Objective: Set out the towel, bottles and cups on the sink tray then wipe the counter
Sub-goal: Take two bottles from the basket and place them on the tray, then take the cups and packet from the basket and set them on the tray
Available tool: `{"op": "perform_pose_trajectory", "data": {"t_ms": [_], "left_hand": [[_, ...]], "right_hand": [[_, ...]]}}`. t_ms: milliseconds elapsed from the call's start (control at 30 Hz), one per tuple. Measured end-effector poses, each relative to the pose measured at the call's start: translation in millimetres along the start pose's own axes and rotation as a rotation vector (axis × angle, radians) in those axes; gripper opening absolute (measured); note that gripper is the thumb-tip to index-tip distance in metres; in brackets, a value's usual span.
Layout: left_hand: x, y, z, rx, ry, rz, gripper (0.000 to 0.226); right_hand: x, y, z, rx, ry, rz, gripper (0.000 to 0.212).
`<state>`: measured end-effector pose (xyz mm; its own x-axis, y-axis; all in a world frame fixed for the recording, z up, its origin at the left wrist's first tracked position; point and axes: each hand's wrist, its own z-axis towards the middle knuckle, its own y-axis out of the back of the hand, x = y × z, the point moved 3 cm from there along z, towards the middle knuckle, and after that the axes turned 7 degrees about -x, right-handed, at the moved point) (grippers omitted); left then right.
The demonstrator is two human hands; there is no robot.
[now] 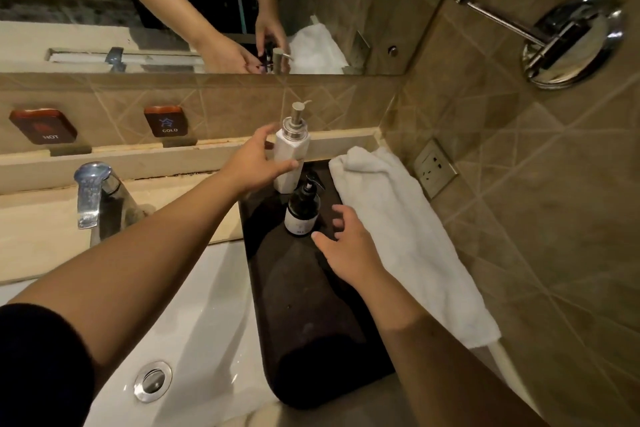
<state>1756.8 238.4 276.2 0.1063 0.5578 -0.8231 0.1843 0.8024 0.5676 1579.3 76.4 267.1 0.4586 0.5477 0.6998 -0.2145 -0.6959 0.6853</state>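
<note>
Sink tray (311,305): dark, long, set on the counter to the right of the basin (207,340), its near end overhanging the basin edge; most of its surface bare

Towel (405,236): white, folded into a long strip, laid along the tray's right edge against the tiled wall; reads as already set out

White bottle (291,159): square pump bottle, upright at the far end of the tray. Your left hand (252,163) is wrapped round its left side, thumb across the front and fingers behind, so count it as held; it looks as if you are placing or squaring it

Dark bottle (302,210): round pump bottle with a pale label, upright on the tray just in front of the white one, near it but not clearly touching

Right hand (346,243): open, fingers spread, holding nothing; it hovers over the tray just right of the dark bottle, fingertips close to the bottle's base without contact, and lies between that bottle and the towel

Cups: none in view; not yet on the tray, and you will have to fetch them from outside this frame

Counter (41,229): pale stone round the tap (91,194); no cloth on it, so judge the wiping not begun

Progress: towel and both bottles in place or nearly so; cups and the wipe outstanding, roughly halfway
</note>
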Motion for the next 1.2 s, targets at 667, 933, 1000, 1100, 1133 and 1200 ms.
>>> {"op": "perform_pose_trajectory", "data": {"t_ms": [667, 933, 1000, 1100, 1133, 1200], "left_hand": [[-195.4, -95.1, -445.2, 0.607, -0.8, 0.301, 0.016], [-267.3, -197.0, -704.7, 0.965, -1.219, 0.275, 0.012], [-279.6, -216.6, -771.2, 1.064, -1.31, 0.268, 0.019], [-295.7, -236.8, -867.2, 1.195, -1.458, 0.252, 0.016], [-299.9, -242.8, -897.3, 1.237, -1.504, 0.248, 0.017], [-307.1, -253.8, -956.1, 1.33, -1.577, 0.258, 0.02]], "right_hand": [[-156.5, 221.6, -415.7, -0.408, -0.046, -0.15, 0.021], [-269.9, 270.4, -711.7, -0.715, -0.445, -0.189, 0.022], [-294.9, 271.7, -782.1, -0.799, -0.546, -0.172, 0.02], [-325.6, 264.3, -878.7, -0.931, -0.72, -0.156, 0.021], [-334.2, 260.3, -907.0, -0.966, -0.78, -0.154, 0.022], [-348.4, 251.6, -958.6, -1.012, -0.906, -0.152, 0.023]]}}
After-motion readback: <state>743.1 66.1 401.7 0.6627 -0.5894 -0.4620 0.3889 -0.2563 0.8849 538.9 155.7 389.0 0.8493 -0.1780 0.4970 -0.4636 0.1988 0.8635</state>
